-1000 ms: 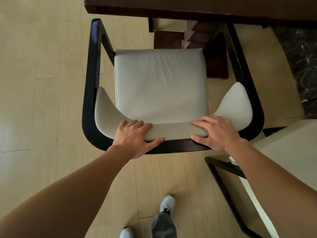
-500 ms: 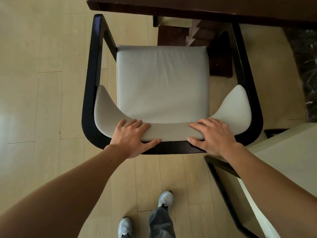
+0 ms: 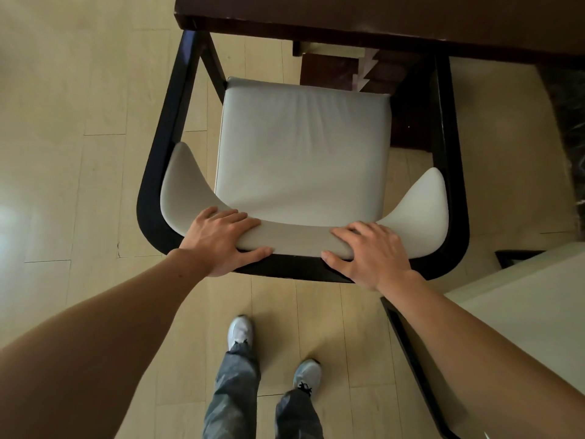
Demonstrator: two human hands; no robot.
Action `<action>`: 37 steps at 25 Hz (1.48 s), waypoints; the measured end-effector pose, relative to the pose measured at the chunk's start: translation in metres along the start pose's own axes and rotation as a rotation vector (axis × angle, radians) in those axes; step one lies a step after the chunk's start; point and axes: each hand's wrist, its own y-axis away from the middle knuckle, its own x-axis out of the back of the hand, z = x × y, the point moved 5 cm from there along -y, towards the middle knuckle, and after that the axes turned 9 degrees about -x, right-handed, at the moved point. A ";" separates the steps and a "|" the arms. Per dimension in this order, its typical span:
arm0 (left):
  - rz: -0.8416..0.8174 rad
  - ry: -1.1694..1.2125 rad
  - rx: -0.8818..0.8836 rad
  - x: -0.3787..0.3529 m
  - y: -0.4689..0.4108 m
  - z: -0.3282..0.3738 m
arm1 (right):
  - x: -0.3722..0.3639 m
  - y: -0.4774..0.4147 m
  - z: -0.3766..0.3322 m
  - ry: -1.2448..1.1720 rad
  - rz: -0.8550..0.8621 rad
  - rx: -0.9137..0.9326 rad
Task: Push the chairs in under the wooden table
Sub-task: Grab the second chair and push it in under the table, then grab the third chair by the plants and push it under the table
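A dark-framed armchair [image 3: 302,153] with a pale grey seat and a curved padded backrest stands in front of me. Its front legs and arm tips reach just under the edge of the dark wooden table [image 3: 380,17] at the top of the view; the seat lies in the open. My left hand [image 3: 221,240] grips the backrest top left of centre, fingers over the pad and thumb along the dark rail. My right hand [image 3: 370,253] grips it right of centre in the same way.
A second chair [image 3: 519,315], pale cushion on a dark frame, stands close at my lower right beside my right forearm. The table's stepped wooden base [image 3: 332,69] shows beyond the seat. My two feet stand on pale wood flooring [image 3: 79,153], with dark marble flooring at far right.
The chair has slid forward toward the table, its arm tips now meeting the table edge. Both hands have kept their grip on the backrest, and my feet have stepped forward behind it.
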 end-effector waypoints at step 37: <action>-0.383 0.020 -0.172 0.099 -0.012 -0.005 | 0.109 0.040 -0.047 -0.089 -0.323 -0.274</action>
